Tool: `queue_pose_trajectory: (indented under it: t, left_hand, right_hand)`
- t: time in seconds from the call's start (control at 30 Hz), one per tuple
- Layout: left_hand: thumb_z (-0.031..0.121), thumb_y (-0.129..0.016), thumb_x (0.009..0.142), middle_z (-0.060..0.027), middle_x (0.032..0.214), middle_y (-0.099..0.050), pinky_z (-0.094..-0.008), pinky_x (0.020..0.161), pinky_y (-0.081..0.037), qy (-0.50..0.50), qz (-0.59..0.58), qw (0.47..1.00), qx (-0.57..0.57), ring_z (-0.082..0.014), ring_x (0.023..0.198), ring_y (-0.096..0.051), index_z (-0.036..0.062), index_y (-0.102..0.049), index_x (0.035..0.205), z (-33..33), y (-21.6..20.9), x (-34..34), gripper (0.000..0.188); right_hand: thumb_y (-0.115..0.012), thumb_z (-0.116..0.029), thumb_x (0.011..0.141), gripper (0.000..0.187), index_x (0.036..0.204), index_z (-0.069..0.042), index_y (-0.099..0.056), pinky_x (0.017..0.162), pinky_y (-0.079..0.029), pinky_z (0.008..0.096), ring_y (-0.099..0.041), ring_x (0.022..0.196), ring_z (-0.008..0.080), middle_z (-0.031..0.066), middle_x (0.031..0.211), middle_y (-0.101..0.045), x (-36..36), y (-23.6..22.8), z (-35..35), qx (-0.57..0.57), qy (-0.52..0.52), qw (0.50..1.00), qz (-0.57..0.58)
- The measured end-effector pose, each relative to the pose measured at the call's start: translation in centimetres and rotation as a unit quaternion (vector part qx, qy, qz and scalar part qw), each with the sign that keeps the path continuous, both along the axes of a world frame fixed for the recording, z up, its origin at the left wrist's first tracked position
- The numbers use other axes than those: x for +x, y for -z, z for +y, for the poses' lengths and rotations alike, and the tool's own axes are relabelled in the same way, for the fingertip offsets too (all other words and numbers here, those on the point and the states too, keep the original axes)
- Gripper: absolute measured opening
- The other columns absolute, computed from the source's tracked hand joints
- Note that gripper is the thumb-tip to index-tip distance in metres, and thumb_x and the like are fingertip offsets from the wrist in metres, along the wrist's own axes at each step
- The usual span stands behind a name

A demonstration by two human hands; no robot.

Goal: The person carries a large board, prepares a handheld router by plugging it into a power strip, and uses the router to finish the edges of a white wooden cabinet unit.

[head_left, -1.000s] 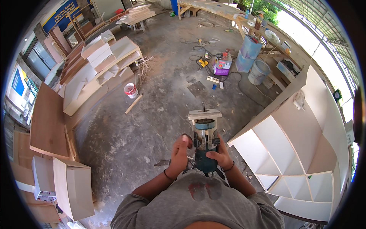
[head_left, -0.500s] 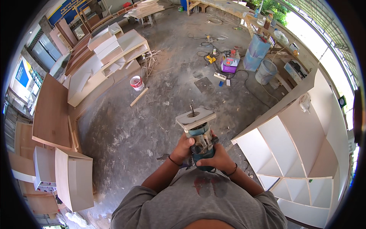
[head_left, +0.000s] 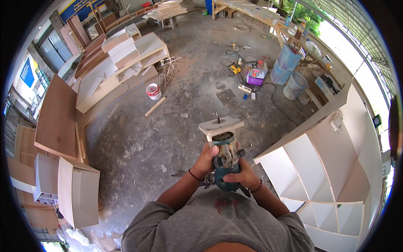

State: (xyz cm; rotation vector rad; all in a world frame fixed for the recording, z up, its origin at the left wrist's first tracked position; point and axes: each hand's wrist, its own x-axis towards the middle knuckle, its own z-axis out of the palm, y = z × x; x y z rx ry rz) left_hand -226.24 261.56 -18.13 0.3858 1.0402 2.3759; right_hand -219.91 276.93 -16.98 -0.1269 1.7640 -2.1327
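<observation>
I hold a teal trim router (head_left: 227, 159) close in front of my chest, its base turned up and away from me. A pale square base plate (head_left: 221, 124) sits on its upper end, and a metal bit (head_left: 217, 117) sticks out through the plate's hole. My left hand (head_left: 205, 158) is wrapped round the left side of the body, thumb on the housing. Lower down on the right, my right hand (head_left: 247, 175) grips the motor end, thumb across its front. Fingers behind the tool are hidden.
White shelving (head_left: 315, 168) stands close at my right. Brown panels (head_left: 56, 122) and a white cabinet box (head_left: 79, 193) are at my left. Ahead on the concrete floor are a paint bucket (head_left: 153, 91), a wood strip (head_left: 155, 106), a purple box (head_left: 256, 75) and cables.
The router has tipped so that its base plate shows more edge-on and its body more upright. It sits slightly further right in view. Both hands keep their hold.
</observation>
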Motion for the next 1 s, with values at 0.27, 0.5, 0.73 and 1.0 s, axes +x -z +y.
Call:
queue_pose_trajectory:
  t: [0.27, 0.5, 0.73, 1.0]
  left_hand:
    - [0.058, -0.076, 0.064, -0.0134, 0.112, -0.056, -0.0361, 0.086, -0.05, -0.02, 0.069, 0.997, -0.031, -0.0217, 0.103, -0.057, -0.0015, -0.042, 0.127, -0.8, -0.1, -0.7, 0.093]
    - [0.057, -0.075, 0.064, -0.0127, 0.111, -0.056, -0.0342, 0.086, -0.05, 0.015, 0.036, 0.999, -0.002, -0.021, 0.101, -0.058, -0.0015, -0.044, 0.125, -0.7, -0.6, 0.2, 0.09]
    - [0.056, -0.071, 0.068, -0.0129, 0.111, -0.056, -0.0324, 0.084, -0.049, 0.011, 0.021, 1.0, 0.01, -0.0199, 0.1, -0.058, -0.0024, -0.044, 0.123, -0.5, 0.0, 0.3, 0.085]
    - [0.055, -0.075, 0.064, -0.0127, 0.112, -0.055, -0.0314, 0.083, -0.051, -0.001, 0.026, 1.0, -0.014, -0.02, 0.1, -0.058, 0.0, -0.045, 0.122, -0.4, 0.5, 0.3, 0.085]
  right_hand:
    - [-0.082, -0.028, 0.062, 0.07, 0.115, 0.006, -0.051, 0.085, -0.046, 0.0327, -0.06, 0.097, 0.0203, 0.0146, 0.103, -0.063, 0.9, 0.4, -1.3, 0.133, 0.076, 0.979, 0.137]
    - [-0.084, -0.025, 0.06, 0.065, 0.111, 0.003, -0.056, 0.084, -0.047, 0.0309, -0.061, 0.094, 0.0173, 0.0104, 0.101, -0.064, 1.4, 0.1, -0.9, 0.11, 0.054, 0.99, 0.075]
    - [-0.083, -0.03, 0.06, 0.066, 0.109, 0.006, -0.056, 0.083, -0.047, 0.0319, -0.061, 0.094, 0.0191, 0.0131, 0.1, -0.064, 1.4, -0.5, -1.0, 0.124, 0.062, 0.988, 0.062]
    - [-0.084, -0.03, 0.06, 0.067, 0.108, 0.008, -0.056, 0.083, -0.048, 0.0315, -0.061, 0.092, 0.0198, 0.014, 0.099, -0.064, 1.1, -0.1, -0.6, 0.095, 0.042, 0.994, 0.042]
